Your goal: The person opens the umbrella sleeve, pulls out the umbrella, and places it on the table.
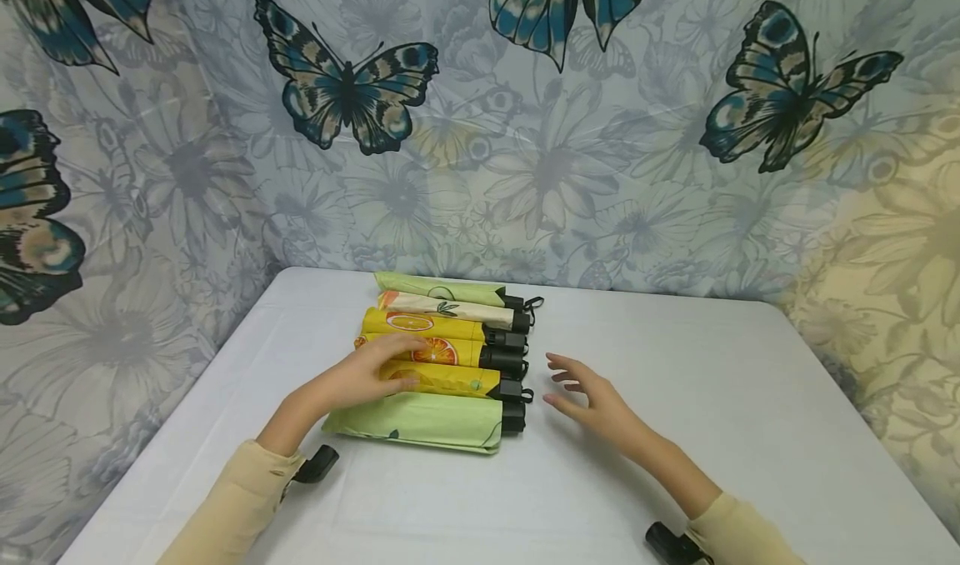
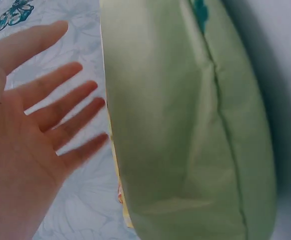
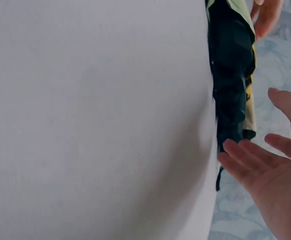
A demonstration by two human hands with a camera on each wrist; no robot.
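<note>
Several folded umbrellas lie side by side in the head view, their black handles all pointing right. Nearest is a light green umbrella (image 1: pixel 420 422). Behind it come three yellow ones: a front yellow umbrella (image 1: pixel 450 379), a middle one with an orange-slice print (image 1: pixel 465 352) and a back one (image 1: pixel 442 325). A cream umbrella (image 1: pixel 480 311) and another green umbrella (image 1: pixel 408 283) lie farthest back. My left hand (image 1: pixel 371 373) is over the left part of the yellow umbrellas, fingers extended; contact is unclear. Just right of the handles, my right hand (image 1: pixel 596 402) hovers with loosely bent fingers, holding nothing.
The umbrellas rest on a white-covered table (image 1: pixel 675 357). A butterfly-printed cloth (image 1: pixel 555 165) hangs behind the table and along its sides. Each wrist wears a black device, one on the left (image 1: pixel 317 465) and one on the right (image 1: pixel 671 544).
</note>
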